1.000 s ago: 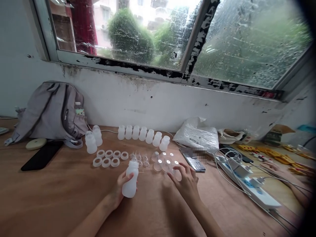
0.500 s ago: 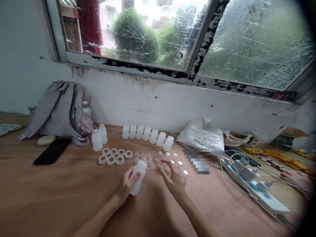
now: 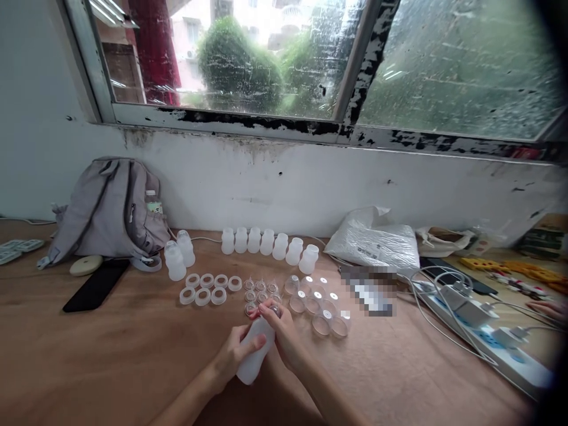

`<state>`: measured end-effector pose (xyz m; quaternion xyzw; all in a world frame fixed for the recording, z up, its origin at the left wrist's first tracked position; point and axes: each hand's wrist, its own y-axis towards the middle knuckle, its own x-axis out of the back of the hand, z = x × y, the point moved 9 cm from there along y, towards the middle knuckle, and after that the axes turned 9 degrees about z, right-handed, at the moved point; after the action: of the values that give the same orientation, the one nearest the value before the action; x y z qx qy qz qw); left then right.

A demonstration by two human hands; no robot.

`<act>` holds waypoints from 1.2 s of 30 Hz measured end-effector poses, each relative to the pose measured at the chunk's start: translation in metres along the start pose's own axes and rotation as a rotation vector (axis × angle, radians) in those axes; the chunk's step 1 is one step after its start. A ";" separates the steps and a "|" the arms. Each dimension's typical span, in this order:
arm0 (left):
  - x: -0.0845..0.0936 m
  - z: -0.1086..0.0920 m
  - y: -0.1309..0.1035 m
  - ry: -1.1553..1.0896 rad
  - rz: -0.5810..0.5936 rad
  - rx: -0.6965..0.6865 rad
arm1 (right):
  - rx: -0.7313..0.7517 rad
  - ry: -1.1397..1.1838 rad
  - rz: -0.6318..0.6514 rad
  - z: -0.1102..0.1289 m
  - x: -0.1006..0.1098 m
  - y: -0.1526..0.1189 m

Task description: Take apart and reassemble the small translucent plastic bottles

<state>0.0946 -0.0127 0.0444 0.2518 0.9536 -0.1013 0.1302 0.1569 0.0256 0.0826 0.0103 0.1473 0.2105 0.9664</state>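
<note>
Head camera: holding a tilted bottle (image 3: 254,364) in the left hand (image 3: 237,349), gripping its top with the right hand (image 3: 284,331), facing seven bottles (image 3: 267,242) along the bench's (image 3: 133,355) back edge.

On my feed, daylight glares through the grimy sliding window (image 3: 288,65); the wooden tabletop (image 3: 119,361) sits dimmer, and the right edge blackens (pixelation blots out one patch).

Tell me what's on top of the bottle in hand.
The right hand covers the top of the bottle, with a clear piece partly showing there. The bottle's mouth is hidden, so whether the piece is seated cannot be told.
</note>
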 end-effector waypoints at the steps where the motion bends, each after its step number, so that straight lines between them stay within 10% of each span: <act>1: -0.003 0.004 -0.001 -0.072 0.027 0.027 | 0.001 -0.001 0.012 0.002 -0.001 -0.001; 7: -0.025 0.020 -0.004 -0.487 0.292 0.128 | -0.067 0.059 0.182 0.002 -0.012 -0.006; 12: -0.017 0.023 -0.001 -0.428 0.273 0.128 | -0.069 0.157 0.268 -0.007 -0.014 -0.007; 36: 0.000 0.005 -0.002 -0.303 0.197 0.075 | 0.065 0.136 -0.029 -0.018 0.031 0.004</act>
<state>0.0941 -0.0156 0.0401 0.3304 0.8894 -0.1605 0.2722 0.1767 0.0415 0.0576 0.0252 0.2196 0.1918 0.9562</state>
